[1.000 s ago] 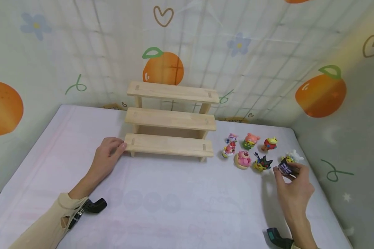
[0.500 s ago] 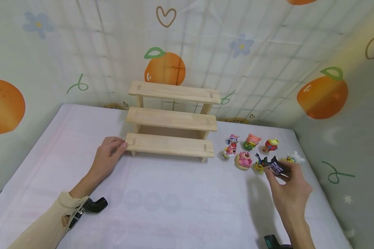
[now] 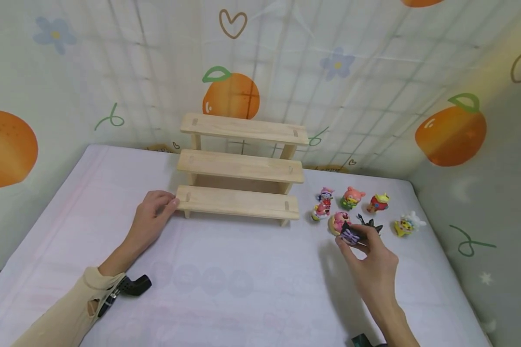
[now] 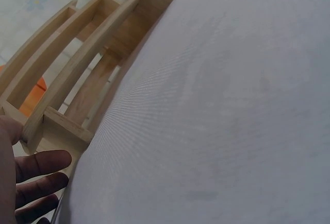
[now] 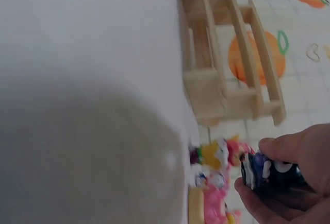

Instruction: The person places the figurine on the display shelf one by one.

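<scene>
My right hand [image 3: 373, 265] pinches a small black-and-purple figurine [image 3: 349, 235] between thumb and fingers. It holds the figurine above the table, in front of a pink bear figurine [image 3: 340, 221]. The right wrist view shows the held figurine [image 5: 265, 171] at the fingertips, its back part covered by the hand. My left hand [image 3: 153, 217] rests at the left end of the lowest step of a three-tier wooden stand [image 3: 239, 201]. In the left wrist view its thumb touches the stand's end, and the other fingers [image 4: 44, 163] extend loosely below.
Several figurines stand right of the wooden stand, among them a pink-hooded one [image 3: 352, 197], a red-and-yellow one [image 3: 378, 203] and a white-and-yellow one [image 3: 408, 224]. A black spiky figurine [image 3: 371, 224] is partly behind my right hand. A printed curtain [image 3: 286, 62] hangs behind the white table [image 3: 226, 289].
My right hand has moved left with the black-and-purple figurine, from beside the white-and-yellow figurine to in front of the pink bear. My left hand stays at the stand.
</scene>
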Tool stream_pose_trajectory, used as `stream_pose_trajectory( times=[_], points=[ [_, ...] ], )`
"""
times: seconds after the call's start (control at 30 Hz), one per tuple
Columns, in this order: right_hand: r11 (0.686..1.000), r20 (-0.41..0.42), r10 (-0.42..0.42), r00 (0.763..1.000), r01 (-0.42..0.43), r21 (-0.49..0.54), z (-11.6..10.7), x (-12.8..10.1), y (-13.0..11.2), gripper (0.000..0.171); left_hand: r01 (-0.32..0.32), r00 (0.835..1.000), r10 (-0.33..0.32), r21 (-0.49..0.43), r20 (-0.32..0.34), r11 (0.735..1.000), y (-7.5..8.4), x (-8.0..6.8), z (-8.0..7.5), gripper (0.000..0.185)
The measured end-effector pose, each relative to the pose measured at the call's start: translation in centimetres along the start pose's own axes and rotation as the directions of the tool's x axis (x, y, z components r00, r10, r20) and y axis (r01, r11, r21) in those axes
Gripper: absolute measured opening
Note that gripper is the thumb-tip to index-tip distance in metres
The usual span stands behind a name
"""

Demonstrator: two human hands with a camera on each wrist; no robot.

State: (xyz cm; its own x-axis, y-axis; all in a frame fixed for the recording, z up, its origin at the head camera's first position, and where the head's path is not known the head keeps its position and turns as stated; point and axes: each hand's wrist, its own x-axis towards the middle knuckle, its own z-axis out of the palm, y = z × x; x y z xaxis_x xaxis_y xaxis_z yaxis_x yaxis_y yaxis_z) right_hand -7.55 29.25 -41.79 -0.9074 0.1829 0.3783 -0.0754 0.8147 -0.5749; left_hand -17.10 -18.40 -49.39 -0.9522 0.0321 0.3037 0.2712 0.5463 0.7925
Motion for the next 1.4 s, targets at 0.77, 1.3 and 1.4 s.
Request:
stream_pose_trajectory(
  times=[0.77, 1.3, 1.4],
  points=[
    [0.995, 0.108, -0.084, 0.991, 0.078, 0.057, 3.1, 0.8, -3.7, 0.053, 0.010, 1.000, -0.010, -0.003, 0.011, 1.000, 0.0, 0.1, 0.1, 0.031],
    [0.981, 0.107, -0.132, 0.985, 0.115, 0.155, 5.0, 2.3, -6.8, 0.053, 0.016, 1.000, -0.016, -0.001, 0.014, 1.000, 0.0, 0.0, 0.1, 0.032],
    [0.978, 0.111, -0.138, 0.984, 0.118, 0.171, 5.2, 2.5, -7.4, 0.053, 0.011, 1.000, -0.011, 0.002, 0.011, 1.000, -0.1, 0.1, 0.0, 0.032]
  ],
)
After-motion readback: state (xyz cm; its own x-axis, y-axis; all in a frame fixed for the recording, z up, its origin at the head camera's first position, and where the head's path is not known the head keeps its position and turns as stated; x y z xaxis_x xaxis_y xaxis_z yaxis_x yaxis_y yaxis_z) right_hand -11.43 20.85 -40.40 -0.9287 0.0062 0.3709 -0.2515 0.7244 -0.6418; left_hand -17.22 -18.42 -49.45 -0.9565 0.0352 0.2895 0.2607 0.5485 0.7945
